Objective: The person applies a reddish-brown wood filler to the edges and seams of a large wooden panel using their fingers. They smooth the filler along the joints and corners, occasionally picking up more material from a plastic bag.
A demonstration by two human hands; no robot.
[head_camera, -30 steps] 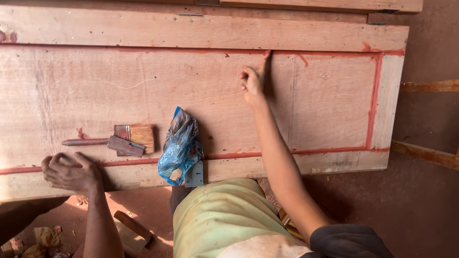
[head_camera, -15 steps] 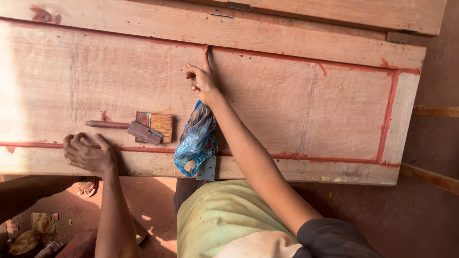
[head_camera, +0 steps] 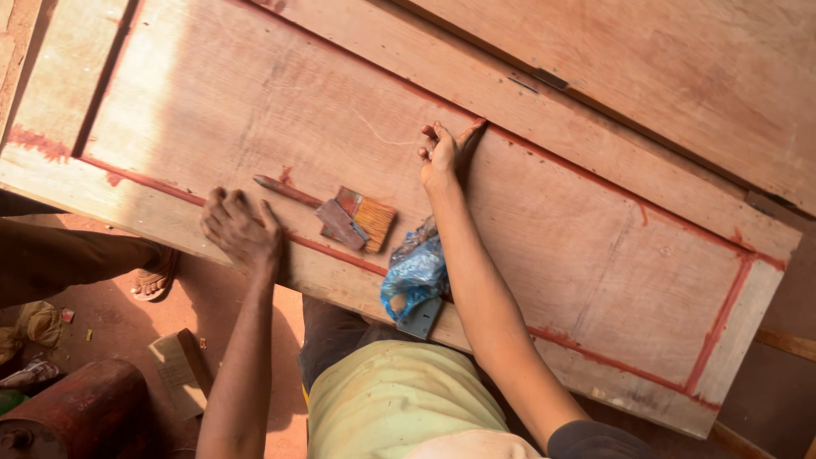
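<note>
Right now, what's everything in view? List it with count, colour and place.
door panel: one, reddish wood with red-filled grooves, across the frame
second wood panel: one, brown, top right
paintbrush: one, red-stained, on the door, between the hands
plastic bag: one, blue, near door edge
scraper: one, grey, under the bag
sandalled foot: one, another person's, left
wood block: one, tan, floor
drum: one, rusty red, bottom left
left hand: resting on door edge
right hand: fingertips at the red groove

Blue plastic bag (head_camera: 414,274) contents hidden; red drum (head_camera: 72,414) cut off by frame edge.
</note>
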